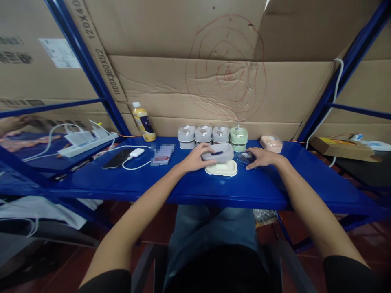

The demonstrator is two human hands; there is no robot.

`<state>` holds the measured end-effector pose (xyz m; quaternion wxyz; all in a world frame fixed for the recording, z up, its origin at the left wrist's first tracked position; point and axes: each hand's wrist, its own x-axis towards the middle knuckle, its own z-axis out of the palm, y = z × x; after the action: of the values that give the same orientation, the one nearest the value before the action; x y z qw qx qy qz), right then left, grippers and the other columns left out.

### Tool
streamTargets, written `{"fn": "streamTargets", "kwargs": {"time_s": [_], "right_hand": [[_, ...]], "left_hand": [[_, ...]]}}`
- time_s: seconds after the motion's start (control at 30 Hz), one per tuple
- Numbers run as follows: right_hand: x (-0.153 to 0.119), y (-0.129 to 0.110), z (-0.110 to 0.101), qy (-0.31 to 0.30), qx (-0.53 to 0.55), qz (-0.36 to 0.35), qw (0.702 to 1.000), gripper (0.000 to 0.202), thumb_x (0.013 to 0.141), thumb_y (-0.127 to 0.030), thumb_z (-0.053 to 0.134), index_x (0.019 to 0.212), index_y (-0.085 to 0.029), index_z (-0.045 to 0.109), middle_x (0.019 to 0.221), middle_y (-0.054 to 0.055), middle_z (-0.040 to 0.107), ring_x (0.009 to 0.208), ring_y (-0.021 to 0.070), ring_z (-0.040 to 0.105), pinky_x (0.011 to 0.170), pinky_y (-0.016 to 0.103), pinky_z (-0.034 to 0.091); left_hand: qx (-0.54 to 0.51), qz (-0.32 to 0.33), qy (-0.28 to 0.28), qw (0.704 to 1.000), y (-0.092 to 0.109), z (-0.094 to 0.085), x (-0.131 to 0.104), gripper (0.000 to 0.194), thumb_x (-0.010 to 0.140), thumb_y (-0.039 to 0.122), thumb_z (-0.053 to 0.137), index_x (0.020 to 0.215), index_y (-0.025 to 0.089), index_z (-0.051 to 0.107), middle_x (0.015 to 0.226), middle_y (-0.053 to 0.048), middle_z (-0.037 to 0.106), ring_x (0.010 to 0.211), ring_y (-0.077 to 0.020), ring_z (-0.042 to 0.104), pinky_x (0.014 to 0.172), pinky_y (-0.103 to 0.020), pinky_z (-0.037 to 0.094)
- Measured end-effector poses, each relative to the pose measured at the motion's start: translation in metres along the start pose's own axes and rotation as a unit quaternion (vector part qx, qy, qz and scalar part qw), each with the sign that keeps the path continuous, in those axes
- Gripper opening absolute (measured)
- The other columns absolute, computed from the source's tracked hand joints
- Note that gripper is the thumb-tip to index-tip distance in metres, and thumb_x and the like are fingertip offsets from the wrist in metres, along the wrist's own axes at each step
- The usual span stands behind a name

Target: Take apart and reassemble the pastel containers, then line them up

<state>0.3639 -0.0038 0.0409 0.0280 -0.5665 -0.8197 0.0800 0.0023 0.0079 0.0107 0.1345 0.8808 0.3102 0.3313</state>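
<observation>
My left hand [194,158] grips the left side of a pale grey plastic box [224,154], which has a dark oblong mark or slot in its face. The box is held tilted just over a cream, wavy-edged plastic piece [222,169] lying on the blue table. To the right, my right hand [263,158] has its fingers curved around a clear plastic lid [242,159] with a round label; the lid is low at the table surface. Behind my hands stand several stacked grey boxes [203,134], and beside them a green one [239,138] with clear lids.
A pink box [271,143] sits at the back right. On the left are a yellow-labelled bottle [143,122], two phones [117,158], a white charger [136,152] with cable and a power strip [87,144]. Blue shelf posts [88,69] and cardboard [171,81] bound the table.
</observation>
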Motion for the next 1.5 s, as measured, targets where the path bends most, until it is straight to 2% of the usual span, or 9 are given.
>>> {"fn": "streamTargets", "kwargs": {"time_s": [0.17,0.4,0.57,0.7,0.87,1.07,1.23,1.37,1.5], "right_hand": [[0.0,-0.002,0.001,0.003,-0.004,0.0,1.0,0.091,0.065,-0.06,0.089,0.142,-0.02,0.062,0.133,0.016,0.071,0.122,0.041,0.066,0.104,0.049,0.054],[-0.007,-0.011,-0.007,0.04,-0.016,0.006,0.999,0.087,0.074,-0.066,0.082,0.142,-0.016,0.063,0.123,0.017,0.073,0.114,0.0381,0.069,0.1,0.046,0.056],[-0.015,-0.041,-0.01,0.162,0.054,-0.085,0.982,0.084,0.077,-0.064,0.082,0.146,-0.019,0.061,0.132,0.016,0.07,0.118,0.0379,0.067,0.103,0.049,0.053],[-0.013,-0.074,0.004,0.156,0.107,-0.196,0.962,0.084,0.079,-0.062,0.082,0.15,-0.023,0.06,0.125,0.013,0.07,0.114,0.0347,0.067,0.103,0.051,0.053],[-0.004,-0.091,0.025,0.153,0.119,-0.194,0.962,0.092,0.076,-0.066,0.084,0.151,-0.018,0.058,0.121,0.016,0.064,0.112,0.0363,0.066,0.098,0.053,0.056],[-0.004,-0.094,0.031,0.125,0.108,-0.165,0.972,0.091,0.08,-0.065,0.081,0.155,-0.022,0.053,0.125,0.016,0.061,0.115,0.0381,0.067,0.1,0.054,0.056],[-0.01,-0.09,0.023,0.088,0.1,-0.162,0.978,0.099,0.078,-0.071,0.079,0.161,-0.028,0.046,0.136,0.016,0.063,0.121,0.0415,0.066,0.099,0.054,0.057],[-0.024,-0.067,0.003,0.037,0.088,-0.143,0.985,0.112,0.062,-0.069,0.09,0.158,-0.027,0.052,0.14,0.015,0.066,0.127,0.0433,0.063,0.108,0.056,0.052],[-0.038,-0.036,-0.018,0.015,0.009,-0.024,1.0,0.098,0.056,-0.06,0.095,0.142,-0.023,0.066,0.131,0.016,0.071,0.118,0.0413,0.068,0.102,0.05,0.055]], "left_hand": [[-0.018,0.023,-0.064,0.998,0.02,0.018,-0.001,0.055,0.083,0.057,0.083,0.126,0.025,0.07,0.144,-0.012,0.056,0.136,-0.0353,0.058,0.121,-0.052,0.043],[-0.025,0.032,-0.066,0.997,0.017,0.018,0.0,0.074,0.073,0.055,0.092,0.133,0.023,0.063,0.14,-0.014,0.061,0.134,-0.0367,0.059,0.12,-0.055,0.043],[-0.054,-0.015,-0.045,0.997,0.015,0.022,0.001,0.101,0.062,0.056,0.098,0.144,0.02,0.052,0.145,-0.019,0.061,0.135,-0.0416,0.058,0.116,-0.059,0.045],[-0.138,-0.041,-0.024,0.989,0.01,0.03,0.0,0.114,0.055,0.054,0.101,0.148,0.02,0.045,0.149,-0.019,0.059,0.136,-0.0407,0.058,0.115,-0.057,0.046],[-0.179,-0.079,-0.034,0.98,0.005,0.034,-0.001,0.123,0.052,0.052,0.102,0.151,0.016,0.04,0.148,-0.02,0.058,0.138,-0.04,0.057,0.118,-0.055,0.044],[-0.122,-0.073,-0.055,0.988,0.007,0.031,0.0,0.128,0.052,0.055,0.101,0.156,0.018,0.037,0.156,-0.023,0.052,0.145,-0.0437,0.051,0.121,-0.058,0.041],[-0.1,-0.07,-0.083,0.989,0.005,0.029,-0.002,0.133,0.055,0.059,0.099,0.162,0.019,0.03,0.153,-0.023,0.055,0.145,-0.0436,0.052,0.121,-0.059,0.04],[-0.086,-0.088,-0.084,0.989,0.001,0.027,-0.002,0.131,0.061,0.059,0.095,0.164,0.017,0.027,0.148,-0.023,0.058,0.139,-0.0421,0.056,0.119,-0.059,0.043],[-0.074,-0.107,-0.073,0.989,-0.001,0.026,-0.002,0.115,0.071,0.059,0.089,0.162,0.019,0.031,0.143,-0.021,0.061,0.135,-0.04,0.06,0.116,-0.059,0.047]]}}
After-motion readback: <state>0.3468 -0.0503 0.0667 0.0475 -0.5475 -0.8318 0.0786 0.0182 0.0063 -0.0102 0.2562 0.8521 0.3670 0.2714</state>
